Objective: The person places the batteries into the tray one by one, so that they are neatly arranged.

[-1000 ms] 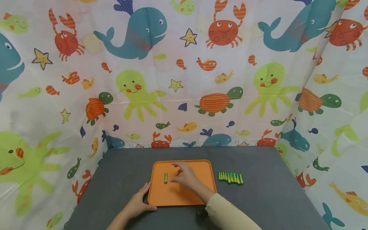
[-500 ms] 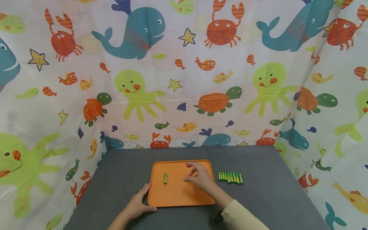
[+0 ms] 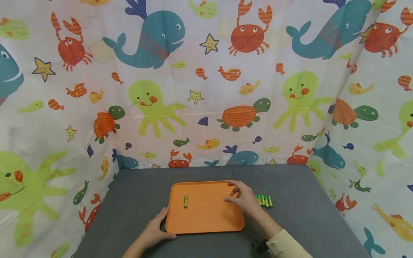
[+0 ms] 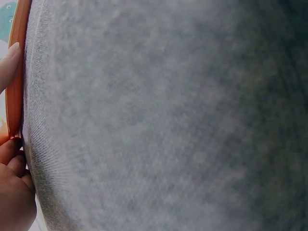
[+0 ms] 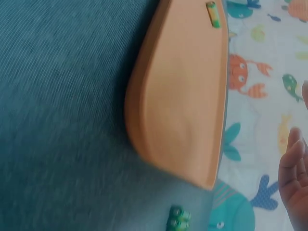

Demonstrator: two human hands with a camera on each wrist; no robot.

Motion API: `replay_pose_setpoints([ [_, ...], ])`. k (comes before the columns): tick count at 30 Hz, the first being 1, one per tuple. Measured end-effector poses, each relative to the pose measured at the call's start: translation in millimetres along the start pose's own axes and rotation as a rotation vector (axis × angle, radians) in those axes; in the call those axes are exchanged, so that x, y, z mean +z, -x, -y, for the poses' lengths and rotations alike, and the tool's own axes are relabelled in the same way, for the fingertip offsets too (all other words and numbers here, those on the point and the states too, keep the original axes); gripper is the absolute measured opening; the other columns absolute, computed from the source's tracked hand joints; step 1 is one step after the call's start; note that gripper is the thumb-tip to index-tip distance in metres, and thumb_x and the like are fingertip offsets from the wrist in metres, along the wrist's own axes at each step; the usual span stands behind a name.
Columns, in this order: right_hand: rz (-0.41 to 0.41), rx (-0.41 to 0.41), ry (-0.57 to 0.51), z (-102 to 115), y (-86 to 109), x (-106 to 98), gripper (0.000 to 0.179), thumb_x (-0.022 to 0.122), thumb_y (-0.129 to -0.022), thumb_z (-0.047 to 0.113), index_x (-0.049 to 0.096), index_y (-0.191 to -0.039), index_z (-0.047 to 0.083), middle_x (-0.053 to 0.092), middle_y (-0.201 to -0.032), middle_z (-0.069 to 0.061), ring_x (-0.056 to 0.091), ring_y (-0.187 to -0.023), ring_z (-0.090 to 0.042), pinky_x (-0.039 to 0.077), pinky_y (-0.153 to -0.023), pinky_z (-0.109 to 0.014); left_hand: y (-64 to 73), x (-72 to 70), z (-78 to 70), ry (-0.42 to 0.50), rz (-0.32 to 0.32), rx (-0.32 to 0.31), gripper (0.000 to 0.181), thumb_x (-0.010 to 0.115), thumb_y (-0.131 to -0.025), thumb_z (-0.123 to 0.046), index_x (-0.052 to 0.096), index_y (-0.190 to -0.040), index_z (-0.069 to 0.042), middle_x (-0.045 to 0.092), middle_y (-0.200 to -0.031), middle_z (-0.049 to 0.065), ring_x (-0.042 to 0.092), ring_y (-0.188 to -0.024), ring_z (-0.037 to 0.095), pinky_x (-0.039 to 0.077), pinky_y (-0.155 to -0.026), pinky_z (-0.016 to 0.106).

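Note:
An orange tray (image 3: 206,215) lies on the grey table. One green-and-yellow battery (image 3: 185,202) rests upright-oriented in its left half, also visible in the right wrist view as a battery (image 5: 212,14). My left hand (image 3: 154,227) grips the tray's front left corner, thumb at the front edge and fingers along the left side; the left wrist view has the tray's rim (image 4: 16,96) between them. Over the tray's right edge hovers my right hand (image 3: 243,200), thumb and fingers apart with nothing between them. Just behind it sits a row of batteries (image 3: 264,201), partly hidden by this hand.
A sea-animal curtain (image 3: 200,143) hangs behind the table (image 3: 138,190) and along both sides. A dark object (image 3: 259,246) shows under the right wrist. Two batteries' ends (image 5: 178,219) stand beyond the tray's right end in the right wrist view.
My right hand has moved right, from near the lone battery to the tray's right edge, and now covers part of the battery row. The left hand keeps its place at the corner.

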State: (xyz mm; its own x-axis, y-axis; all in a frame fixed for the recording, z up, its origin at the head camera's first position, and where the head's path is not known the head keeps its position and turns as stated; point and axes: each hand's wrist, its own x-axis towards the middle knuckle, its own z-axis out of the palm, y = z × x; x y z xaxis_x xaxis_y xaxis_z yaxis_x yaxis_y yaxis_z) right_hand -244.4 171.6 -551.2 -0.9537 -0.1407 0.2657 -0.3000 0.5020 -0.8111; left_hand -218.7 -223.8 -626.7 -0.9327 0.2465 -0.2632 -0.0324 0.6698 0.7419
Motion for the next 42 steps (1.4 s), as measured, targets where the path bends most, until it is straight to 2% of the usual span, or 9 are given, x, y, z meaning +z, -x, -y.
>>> replay_pose_setpoints([
  [3,-0.015,0.006,0.023,-5.2,1.8,-9.1,0.06,0.089,-0.076,0.013,0.066,-0.131,0.015,0.066,-0.121,-0.005,0.066,-0.084,-0.025,0.052,-0.065,-0.023,0.1,0.8,0.9,0.008,-0.008,0.002,0.118,0.089,-0.069,-0.052,0.025,-0.163,-0.02,0.021,-0.166,0.022,0.019,-0.148,0.057,0.023,-0.11,0.075],
  [8,-0.04,0.054,0.062,-14.8,7.9,-28.3,0.062,0.089,-0.075,0.014,0.065,-0.133,0.016,0.066,-0.124,-0.007,0.064,-0.079,-0.013,0.054,-0.064,-0.023,-0.6,1.4,0.2,-0.009,-0.017,0.005,0.119,0.089,-0.068,-0.053,0.026,-0.162,-0.019,0.022,-0.166,0.021,0.021,-0.148,0.056,0.026,-0.109,0.074],
  [19,-0.006,0.184,0.122,-60.6,25.2,-74.2,0.069,0.088,-0.079,0.023,0.059,-0.14,0.015,0.061,-0.134,-0.014,0.062,-0.079,-0.013,0.051,-0.059,-0.026,-0.2,3.0,0.3,-0.005,-0.005,-0.01,0.119,0.09,-0.068,-0.052,0.026,-0.162,-0.017,0.021,-0.165,0.023,0.018,-0.146,0.059,0.023,-0.11,0.075],
  [22,0.004,0.229,0.14,-74.2,27.7,-85.0,0.071,0.088,-0.079,0.024,0.057,-0.142,0.015,0.064,-0.122,-0.015,0.061,-0.074,-0.015,0.049,-0.057,-0.028,-1.3,3.1,0.2,-0.007,-0.006,-0.018,0.12,0.09,-0.067,-0.054,0.026,-0.162,-0.018,0.021,-0.166,0.021,0.018,-0.147,0.058,0.022,-0.11,0.076],
  [24,0.023,0.257,0.144,-82.8,29.1,-91.3,0.072,0.087,-0.08,0.023,0.056,-0.144,0.014,0.067,-0.105,-0.014,0.061,-0.071,-0.017,0.048,-0.056,-0.03,-1.8,3.0,0.1,-0.008,-0.007,-0.021,0.121,0.09,-0.067,-0.054,0.026,-0.162,-0.019,0.021,-0.166,0.021,0.019,-0.147,0.058,0.023,-0.11,0.075],
  [26,0.044,0.28,0.146,-91.3,30.5,-96.1,0.073,0.087,-0.08,0.021,0.054,-0.145,0.014,0.067,-0.087,-0.01,0.061,-0.068,-0.019,0.047,-0.056,-0.031,-2.1,2.7,0.1,-0.006,-0.007,-0.021,0.121,0.09,-0.066,-0.053,0.026,-0.162,-0.019,0.022,-0.166,0.021,0.019,-0.147,0.058,0.024,-0.109,0.076],
  [29,0.076,0.298,0.14,-101.5,33.7,-102.9,0.075,0.087,-0.08,0.02,0.052,-0.147,0.013,0.066,-0.074,-0.005,0.063,-0.065,-0.022,0.047,-0.056,-0.033,-0.8,2.9,-0.3,-0.001,-0.005,-0.02,0.119,0.09,-0.068,-0.052,0.025,-0.162,-0.019,0.021,-0.166,0.022,0.019,-0.147,0.058,0.024,-0.109,0.076],
  [36,0.12,0.324,0.154,-114.2,44.0,-110.0,0.08,0.088,-0.077,0.015,0.051,-0.147,0.01,0.067,-0.072,-0.005,0.062,-0.062,-0.019,0.046,-0.056,-0.033,2.6,3.3,-2.0,0.001,0.004,-0.009,0.118,0.09,-0.07,-0.05,0.025,-0.163,-0.018,0.021,-0.165,0.024,0.018,-0.147,0.058,0.024,-0.108,0.076],
  [42,0.148,0.359,0.159,-122.1,44.6,-109.5,0.079,0.087,-0.077,0.01,0.051,-0.147,0.009,0.071,-0.076,-0.003,0.063,-0.065,-0.018,0.045,-0.057,-0.034,0.3,1.9,-0.1,0.002,-0.004,-0.004,0.119,0.09,-0.068,-0.053,0.024,-0.163,-0.022,0.02,-0.166,0.022,0.018,-0.147,0.058,0.024,-0.109,0.076],
])
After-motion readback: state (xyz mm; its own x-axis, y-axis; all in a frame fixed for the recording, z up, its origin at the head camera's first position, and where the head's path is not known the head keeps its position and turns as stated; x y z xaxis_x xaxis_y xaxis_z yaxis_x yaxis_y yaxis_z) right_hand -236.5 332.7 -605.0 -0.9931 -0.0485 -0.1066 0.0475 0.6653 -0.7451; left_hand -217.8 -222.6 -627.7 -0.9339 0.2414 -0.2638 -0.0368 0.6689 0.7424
